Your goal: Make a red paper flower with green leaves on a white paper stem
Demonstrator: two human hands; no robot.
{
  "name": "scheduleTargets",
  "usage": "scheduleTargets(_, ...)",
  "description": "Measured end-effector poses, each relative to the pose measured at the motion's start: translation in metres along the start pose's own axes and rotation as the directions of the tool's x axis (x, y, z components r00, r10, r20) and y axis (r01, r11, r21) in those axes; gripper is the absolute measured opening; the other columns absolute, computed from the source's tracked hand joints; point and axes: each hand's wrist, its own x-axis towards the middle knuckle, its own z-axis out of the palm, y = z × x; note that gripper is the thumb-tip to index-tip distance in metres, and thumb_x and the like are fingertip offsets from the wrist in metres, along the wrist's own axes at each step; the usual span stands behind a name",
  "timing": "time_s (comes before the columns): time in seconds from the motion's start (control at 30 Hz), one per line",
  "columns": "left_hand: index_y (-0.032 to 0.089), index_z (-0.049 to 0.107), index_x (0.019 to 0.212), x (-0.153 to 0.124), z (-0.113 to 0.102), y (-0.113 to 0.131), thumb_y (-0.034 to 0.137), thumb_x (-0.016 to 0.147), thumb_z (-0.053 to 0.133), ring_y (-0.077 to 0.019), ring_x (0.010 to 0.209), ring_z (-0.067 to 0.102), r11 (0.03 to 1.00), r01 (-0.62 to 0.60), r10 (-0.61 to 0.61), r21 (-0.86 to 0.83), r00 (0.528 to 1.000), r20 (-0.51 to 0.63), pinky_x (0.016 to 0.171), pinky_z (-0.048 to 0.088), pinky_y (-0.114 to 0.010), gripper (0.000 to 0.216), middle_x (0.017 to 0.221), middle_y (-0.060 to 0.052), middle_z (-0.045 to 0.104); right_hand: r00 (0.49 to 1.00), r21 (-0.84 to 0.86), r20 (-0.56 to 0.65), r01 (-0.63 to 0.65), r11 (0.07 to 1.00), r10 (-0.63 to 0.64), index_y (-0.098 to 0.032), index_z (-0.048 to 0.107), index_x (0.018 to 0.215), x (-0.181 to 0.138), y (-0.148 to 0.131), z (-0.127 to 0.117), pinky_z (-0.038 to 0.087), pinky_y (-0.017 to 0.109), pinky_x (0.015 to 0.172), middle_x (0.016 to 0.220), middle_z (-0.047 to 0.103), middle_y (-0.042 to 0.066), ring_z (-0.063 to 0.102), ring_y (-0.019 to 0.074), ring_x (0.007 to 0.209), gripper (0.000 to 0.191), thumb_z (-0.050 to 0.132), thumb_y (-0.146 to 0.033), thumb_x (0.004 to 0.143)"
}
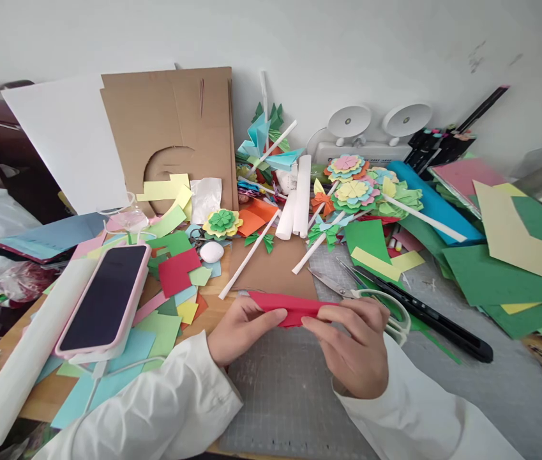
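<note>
A folded piece of red paper (pixel 294 309) is stretched between my two hands, just above the grey cutting mat (pixel 290 396). My left hand (pixel 242 326) pinches its left end, with the thumb along the front. The right end is gripped by my right hand (pixel 354 342), thumb and fingers closed on it. Scissors with pale handles (pixel 402 319) lie right behind my right hand. Beside them rests a black utility knife (pixel 443 326). A brown cardboard piece (pixel 271 268) lies just beyond the red paper.
A phone in a pink case (pixel 101 300) stands at the left among coloured paper scraps (pixel 177 271). Layered paper flowers (pixel 352 188) and white paper rolls (pixel 302 198) fill the back. Cardboard sheets (pixel 170 108) lean on the wall. Green paper sheets (pixel 505 275) pile up at the right.
</note>
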Motion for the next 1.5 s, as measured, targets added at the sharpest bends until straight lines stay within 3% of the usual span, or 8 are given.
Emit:
scheduleTargets(0.37, 0.014, 0.071, 0.096, -0.001, -0.004, -0.001, 0.021, 0.082, 0.062, -0.0131, 0.075, 0.056, 0.996, -0.066, 0.066, 0.059, 0.998, 0.009, 0.067, 0.043, -0.023, 0.017, 0.088, -0.005, 0.065, 0.987, 0.058, 0.068, -0.147, 0.987, 0.143, -0.026, 0.065, 0.074, 0.002, -0.001, 0.000, 0.030, 0.039, 0.075, 0.075, 0.069, -0.002, 0.048, 0.0205, 0.079, 0.019, 0.053, -0.016, 0.086)
scheduleTargets(0.47, 0.013, 0.070, 0.097, -0.001, -0.004, -0.002, 0.021, 0.083, 0.061, -0.0140, 0.078, 0.057, 0.989, -0.094, 0.090, 0.116, 0.995, 0.033, 0.070, 0.043, -0.024, 0.018, 0.092, -0.007, 0.064, 0.985, 0.071, 0.079, -0.161, 0.984, 0.155, -0.025, 0.065, 0.075, 0.002, -0.001, 0.000, 0.029, 0.039, 0.075, 0.075, 0.068, -0.001, 0.048, 0.0204, 0.078, 0.019, 0.053, -0.016, 0.086)
scheduleTargets(0.67, 0.014, 0.069, 0.098, 0.001, -0.002, -0.008, 0.016, 0.069, 0.075, -0.0166, 0.080, 0.060, 0.968, -0.191, 0.186, 0.162, 0.981, 0.046, 0.073, 0.048, -0.026, 0.030, 0.090, -0.005, 0.066, 0.984, 0.092, 0.092, -0.162, 0.982, 0.154, -0.024, 0.064, 0.076, 0.003, -0.001, 0.000, 0.029, 0.038, 0.074, 0.075, 0.068, -0.001, 0.047, 0.0193, 0.074, 0.015, 0.055, -0.016, 0.084)
scheduleTargets(0.87, 0.015, 0.072, 0.100, 0.000, -0.003, -0.010, 0.017, 0.078, 0.067, -0.0193, 0.088, 0.064, 0.951, -0.230, 0.229, 0.207, 0.973, 0.030, 0.079, 0.049, -0.028, 0.022, 0.099, -0.009, 0.071, 0.982, 0.114, 0.090, -0.175, 0.978, 0.165, -0.023, 0.064, 0.075, 0.005, -0.005, 0.001, 0.029, 0.037, 0.073, 0.073, 0.066, 0.000, 0.047, 0.0182, 0.073, 0.017, 0.053, -0.014, 0.085)
scheduleTargets(1.03, 0.016, 0.074, 0.091, 0.001, -0.002, -0.008, 0.018, 0.082, 0.063, -0.0167, 0.078, 0.063, 0.942, -0.226, 0.235, 0.249, 0.972, -0.011, 0.071, 0.048, -0.025, 0.015, 0.089, -0.007, 0.073, 0.978, 0.136, 0.119, -0.186, 0.973, 0.170, -0.023, 0.063, 0.076, 0.001, -0.005, 0.004, 0.030, 0.037, 0.074, 0.074, 0.065, 0.001, 0.048, 0.0180, 0.074, 0.015, 0.054, -0.018, 0.086)
scheduleTargets(1.23, 0.014, 0.072, 0.062, 0.001, -0.001, -0.006, 0.023, 0.081, 0.064, -0.0123, 0.062, 0.059, 0.987, -0.086, 0.099, 0.133, 0.990, -0.098, 0.061, 0.046, -0.021, 0.023, 0.068, -0.005, 0.071, 0.995, 0.123, 0.086, -0.051, 0.991, 0.041, -0.022, 0.062, 0.087, 0.001, 0.001, 0.005, 0.036, 0.036, 0.076, 0.078, 0.065, 0.001, 0.051, 0.0172, 0.078, 0.004, 0.060, -0.020, 0.086)
scheduleTargets(1.37, 0.014, 0.075, 0.072, 0.003, -0.004, -0.008, 0.028, 0.081, 0.064, -0.0083, 0.053, 0.053, 0.998, 0.068, -0.068, 0.003, 0.992, -0.105, 0.056, 0.045, -0.020, 0.020, 0.070, -0.005, 0.072, 0.996, 0.021, 0.058, 0.073, 0.997, -0.074, -0.026, 0.064, 0.087, 0.007, 0.004, 0.003, 0.038, 0.033, 0.077, 0.072, 0.063, -0.001, 0.052, 0.0147, 0.075, 0.012, 0.062, -0.014, 0.084)
scheduleTargets(1.5, 0.013, 0.075, 0.077, 0.005, -0.006, -0.009, 0.032, 0.081, 0.065, -0.0089, 0.054, 0.054, 0.996, 0.088, -0.089, -0.034, 0.995, -0.042, 0.056, 0.045, -0.020, 0.023, 0.075, -0.008, 0.073, 0.994, 0.026, 0.044, 0.097, 0.995, -0.098, -0.026, 0.064, 0.092, 0.009, 0.006, -0.001, 0.040, 0.034, 0.076, 0.074, 0.066, -0.001, 0.054, 0.0149, 0.073, 0.016, 0.061, -0.012, 0.084)
